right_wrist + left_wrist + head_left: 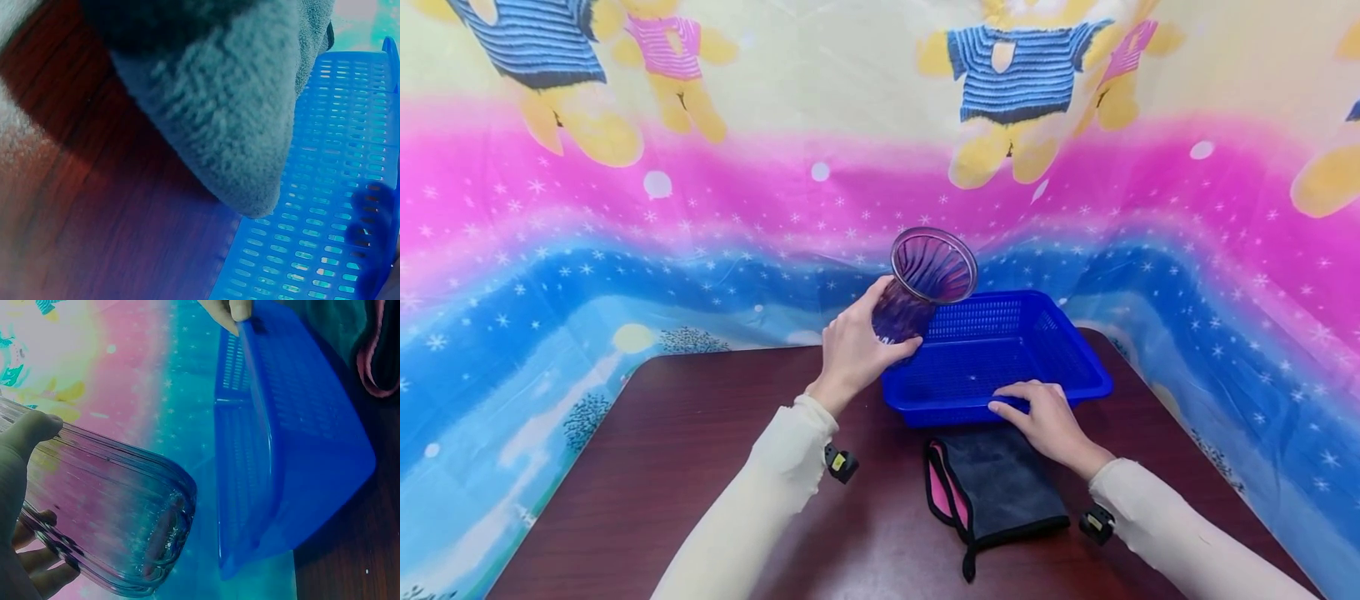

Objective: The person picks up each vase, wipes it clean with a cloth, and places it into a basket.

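Observation:
My left hand [857, 342] grips a purple-blue ribbed glass vase [910, 292] around its body, its flared mouth tilted up toward the right. In the left wrist view the clear, thick base of the vase [156, 519] points at the basket. The vase is held up over the left end of a blue plastic basket [977, 367] with slotted walls. My right hand [1048, 417] pinches the near rim of this basket between thumb and fingers. Its fingers [239, 309] show on the rim at the top of the left wrist view.
A folded dark grey cloth [1007, 483] with black trim, pink lining and a loop lies in front of the basket, below my right hand. All rests on a dark brown wooden table [700, 467]. A printed curtain [820, 200] hangs close behind and along both sides.

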Tool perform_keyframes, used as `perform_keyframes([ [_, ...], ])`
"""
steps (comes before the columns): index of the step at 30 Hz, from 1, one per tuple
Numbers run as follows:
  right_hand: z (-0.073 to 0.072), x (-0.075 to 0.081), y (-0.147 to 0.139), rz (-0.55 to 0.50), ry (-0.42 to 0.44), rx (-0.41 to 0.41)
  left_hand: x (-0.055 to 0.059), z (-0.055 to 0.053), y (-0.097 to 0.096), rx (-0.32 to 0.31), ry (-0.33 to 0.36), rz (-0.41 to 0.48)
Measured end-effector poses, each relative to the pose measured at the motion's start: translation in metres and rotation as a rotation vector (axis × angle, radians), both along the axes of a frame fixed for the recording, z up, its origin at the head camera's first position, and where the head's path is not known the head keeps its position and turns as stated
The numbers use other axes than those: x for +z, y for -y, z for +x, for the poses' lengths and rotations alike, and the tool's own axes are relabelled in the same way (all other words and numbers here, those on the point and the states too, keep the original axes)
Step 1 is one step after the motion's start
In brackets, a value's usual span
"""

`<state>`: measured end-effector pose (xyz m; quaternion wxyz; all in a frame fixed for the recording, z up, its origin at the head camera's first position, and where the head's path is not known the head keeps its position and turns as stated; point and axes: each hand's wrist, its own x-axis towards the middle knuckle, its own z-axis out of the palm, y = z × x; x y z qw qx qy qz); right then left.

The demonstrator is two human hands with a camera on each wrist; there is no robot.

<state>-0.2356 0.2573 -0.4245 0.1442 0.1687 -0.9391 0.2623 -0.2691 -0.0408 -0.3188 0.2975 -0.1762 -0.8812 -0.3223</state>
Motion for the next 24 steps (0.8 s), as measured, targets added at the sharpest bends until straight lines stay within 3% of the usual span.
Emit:
perform_keyframes([
  [24, -0.003, -0.001, 0.000, -0.004, -0.007, -0.002, -0.007, -0.006, -0.039, 0.004, 0.018, -0.070],
])
